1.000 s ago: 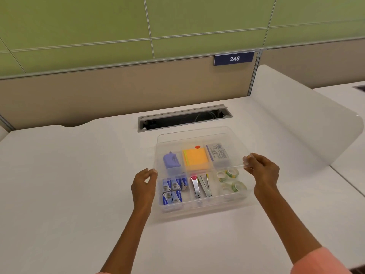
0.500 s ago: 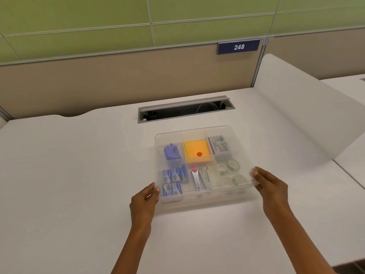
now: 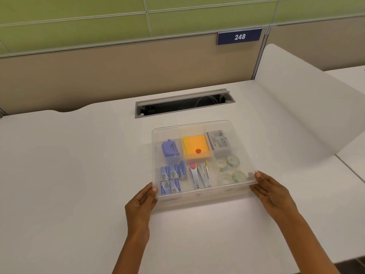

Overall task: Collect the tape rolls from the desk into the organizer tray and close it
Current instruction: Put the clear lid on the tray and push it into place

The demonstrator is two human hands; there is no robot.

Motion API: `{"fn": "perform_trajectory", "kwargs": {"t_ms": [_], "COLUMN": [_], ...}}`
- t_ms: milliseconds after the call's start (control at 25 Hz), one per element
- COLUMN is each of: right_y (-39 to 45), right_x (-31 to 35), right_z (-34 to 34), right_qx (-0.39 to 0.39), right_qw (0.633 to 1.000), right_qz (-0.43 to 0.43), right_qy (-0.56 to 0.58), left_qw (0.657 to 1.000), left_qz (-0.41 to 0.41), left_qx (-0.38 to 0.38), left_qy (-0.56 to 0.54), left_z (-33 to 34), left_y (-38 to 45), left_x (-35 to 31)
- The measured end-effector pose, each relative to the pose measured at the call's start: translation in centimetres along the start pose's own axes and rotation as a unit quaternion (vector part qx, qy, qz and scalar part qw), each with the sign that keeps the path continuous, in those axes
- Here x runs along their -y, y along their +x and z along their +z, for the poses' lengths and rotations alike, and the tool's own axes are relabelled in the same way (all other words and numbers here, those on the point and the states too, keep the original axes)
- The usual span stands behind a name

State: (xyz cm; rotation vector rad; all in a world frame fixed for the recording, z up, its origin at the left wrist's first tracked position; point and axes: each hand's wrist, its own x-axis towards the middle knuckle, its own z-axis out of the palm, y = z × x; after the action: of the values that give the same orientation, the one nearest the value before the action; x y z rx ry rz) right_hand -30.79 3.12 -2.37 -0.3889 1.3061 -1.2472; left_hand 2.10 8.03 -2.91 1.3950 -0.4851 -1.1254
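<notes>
A clear organizer tray (image 3: 197,201) sits on the white desk (image 3: 69,165) in front of me. Its clear lid (image 3: 168,134) lies flat over it. Several green-and-clear tape rolls (image 3: 233,161) lie under the lid in the front right compartment. My left hand (image 3: 141,204) holds the lid's near left corner, thumb on top. At the near right corner my right hand (image 3: 273,192) has its thumb on the lid's edge and its fingers along the tray's side.
Other compartments hold a purple dispenser (image 3: 169,148), orange sticky notes (image 3: 195,146), a white box (image 3: 219,142), blue staple boxes (image 3: 171,177) and metal tools (image 3: 200,176). An open cable slot (image 3: 184,104) lies behind the tray. A white divider panel (image 3: 308,107) stands at the right.
Both hands brought the lid down and toward me, from tilted above the tray to flat on it. The hands slid to the near corners.
</notes>
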Motion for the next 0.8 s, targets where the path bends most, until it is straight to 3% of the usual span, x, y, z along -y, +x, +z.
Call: {"fn": "perform_trajectory", "kwargs": {"t_ms": [200,320,440,560,680,800], "right_y": [0.3,0.1,1.3,4.1,7.7,10.8], "right_x": [1.4,3.3,5.0,5.6,5.4,5.7], "right_z": [-0.1,0.3,2.7,6.4,9.4,11.6], "right_qx": [0.010,0.048,0.024,0.070,0.124,0.124], "right_qw": [0.998,0.978,0.888,0.771,0.704,0.653], "right_qz": [-0.007,-0.035,-0.139,-0.279,-0.318,-0.340], "right_qy": [-0.057,-0.198,-0.437,-0.569,-0.623,-0.665], "left_qw": [1.000,0.996,0.972,0.894,0.835,0.805], "left_qz": [-0.018,-0.034,0.048,0.217,0.251,0.239], "left_qx": [0.007,0.049,0.001,-0.016,0.055,0.113], "left_qy": [-0.001,0.059,0.230,0.391,0.486,0.531], "left_z": [-0.1,-0.4,0.9,3.5,6.0,8.3], "left_y": [0.2,0.8,1.8,3.9,7.7,11.2], "left_x": [-0.4,-1.8,-3.4,-4.7,-5.1,-5.6]}}
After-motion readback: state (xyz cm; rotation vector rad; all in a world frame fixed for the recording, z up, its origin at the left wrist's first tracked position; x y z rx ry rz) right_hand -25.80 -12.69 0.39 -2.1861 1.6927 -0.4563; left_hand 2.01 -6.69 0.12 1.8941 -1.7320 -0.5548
